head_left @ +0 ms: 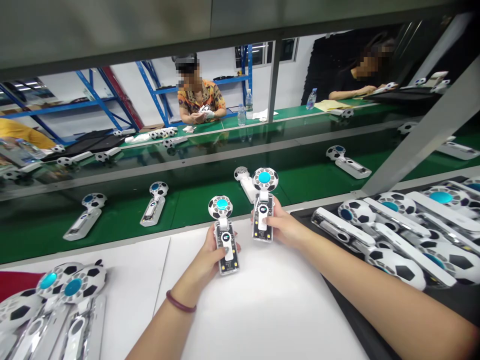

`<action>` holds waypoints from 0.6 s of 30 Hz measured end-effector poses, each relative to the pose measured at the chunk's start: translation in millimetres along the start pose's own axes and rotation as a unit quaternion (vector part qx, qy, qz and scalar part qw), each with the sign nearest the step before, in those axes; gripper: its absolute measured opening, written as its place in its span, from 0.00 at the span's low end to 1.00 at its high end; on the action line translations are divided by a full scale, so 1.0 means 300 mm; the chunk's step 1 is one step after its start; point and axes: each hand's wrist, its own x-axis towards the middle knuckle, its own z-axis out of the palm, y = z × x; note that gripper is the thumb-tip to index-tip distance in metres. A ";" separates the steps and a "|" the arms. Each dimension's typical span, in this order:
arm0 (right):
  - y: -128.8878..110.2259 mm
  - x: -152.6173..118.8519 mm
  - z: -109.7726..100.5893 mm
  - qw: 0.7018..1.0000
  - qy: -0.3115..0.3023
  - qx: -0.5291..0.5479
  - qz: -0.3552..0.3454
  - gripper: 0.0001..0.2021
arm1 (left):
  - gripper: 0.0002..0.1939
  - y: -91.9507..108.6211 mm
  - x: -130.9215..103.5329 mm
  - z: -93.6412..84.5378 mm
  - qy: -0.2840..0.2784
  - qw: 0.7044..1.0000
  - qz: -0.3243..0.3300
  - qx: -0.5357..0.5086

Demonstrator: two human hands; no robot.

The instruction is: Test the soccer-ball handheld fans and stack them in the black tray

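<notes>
White paper [270, 305] covers the bench under my arms, and above it I hold up two handheld fans, one in each fist. My left hand [212, 255] is closed around the clear handle of the left fan [225, 235], thumb lying along the front, so most of that handle's lower back is hidden by my fingers. My right hand [283, 227] is wrapped around the right fan [263, 207] from its 3 o'clock side; its far edge is covered by my palm. Each fan has a round head patterned like a football in black and white with a teal centre, and a small lit display on the handle; the digits are too small to read. The right fan sits higher, at about 1 o'clock from the left one, near it but apart.

At 3 o'clock a dark tray [461, 300] holds a heap of similar fans [397, 235], cut off by the frame edge. At 8 o'clock more fans [63, 295] lie piled, also partly cut off. Beyond, at 12 o'clock, a green conveyor [195, 200] carries single fans lying flat. Two seated people [198, 100] work on the far side, partly blocked by a grey beam [423, 130].
</notes>
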 end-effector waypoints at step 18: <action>-0.255 -0.154 0.131 0.996 0.010 -0.043 -0.072 0.19 | 0.30 -0.025 -0.002 -0.022 -0.032 0.999 0.022 -0.036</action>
